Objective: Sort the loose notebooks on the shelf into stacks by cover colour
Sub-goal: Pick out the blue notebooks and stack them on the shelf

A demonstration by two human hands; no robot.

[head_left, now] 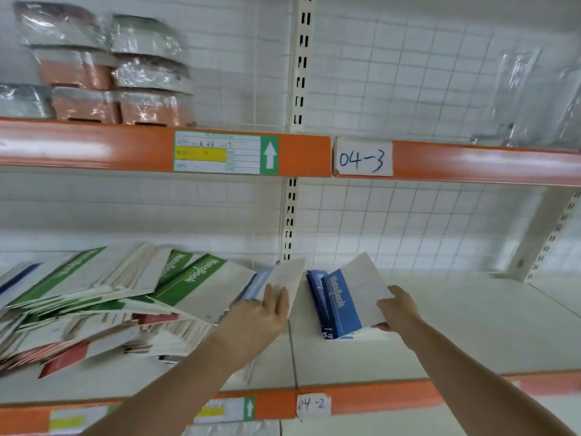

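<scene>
**Both hands on blue notebooks at the middle of the shelf**

You are reaching onto the lower shelf (pixel 471 335) with both arms coming up from the bottom of the frame. Your left hand (pixel 261 316) is gripping a blue-spined notebook (pixel 276 280) just left of centre, its fingers (pixel 276 298) lying over the pale cover and closed on the book's lower edge; the book is tilting up and away from you. Your right hand (pixel 397 308) is holding the right edge of the top notebook of a small blue stack (pixel 341 305) right of centre, thumb above and fingers tucked beneath, so that the pale half of that cover is lifting while the blue band reading "NoteBook" is staying low. The two blue books are near each other but apart.

In the lower left of the frame the loose pile of notebooks (pixel 103 303) is sprawling across the shelf, green-banded covers on top and toward the back, red-banded ones showing lower down and at the front, with a dark blue edge at the far left.

Across the middle of the frame an orange beam (pixel 94 146) is carrying a printed label (pixel 220 152) and a handwritten tag (pixel 363 158) reading "04-3". In the upper left, plastic-wrapped packs (pixel 100 73) are sitting stacked on the shelf above. A tag reading "04-2" (pixel 312 404) is showing at the bottom centre.
</scene>
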